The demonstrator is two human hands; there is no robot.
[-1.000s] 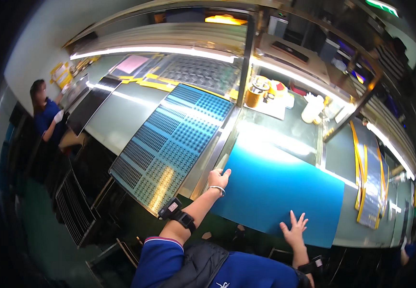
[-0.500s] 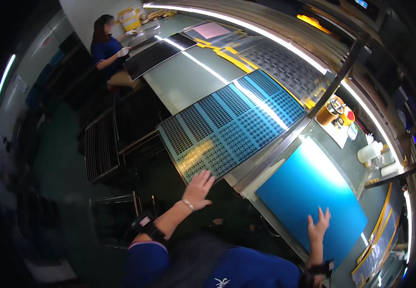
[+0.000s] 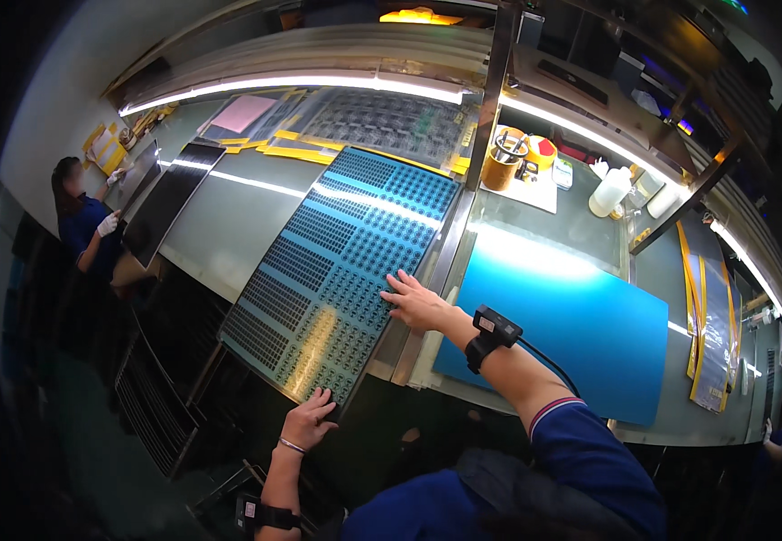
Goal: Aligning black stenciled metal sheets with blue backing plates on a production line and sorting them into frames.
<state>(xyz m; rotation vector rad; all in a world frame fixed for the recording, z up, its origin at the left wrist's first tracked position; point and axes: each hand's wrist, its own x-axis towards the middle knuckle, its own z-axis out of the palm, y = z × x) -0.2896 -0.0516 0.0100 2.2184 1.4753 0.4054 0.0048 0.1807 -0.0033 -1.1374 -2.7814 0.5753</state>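
A blue panel printed with a dense dark pattern (image 3: 314,261) lies slantwise on the bench, its near end jutting past the front edge. At its near right corner is my left hand (image 3: 308,422), fingertips resting on the surface and fingers a little apart. My right hand (image 3: 416,302) lies on the panel's right edge with fingers spread. Neither hand has visibly closed round the panel. Right of it, beyond a metal strip (image 3: 427,298), lies a plain glossy blue sheet (image 3: 571,334), partly covered by my right forearm.
Behind the panel lie film sheets with yellow edging (image 3: 382,122) and a pink sheet (image 3: 245,114). A cup of tools (image 3: 504,160) and white bottles (image 3: 609,192) stand at the back under a lit shelf. A co-worker (image 3: 93,225) handles a dark panel (image 3: 170,203) at the left. Dark racks stand below.
My view has turned to the right. My right hand has come across from over the plain blue sheet onto the patterned panel's right edge. My left hand now touches the panel's near corner.
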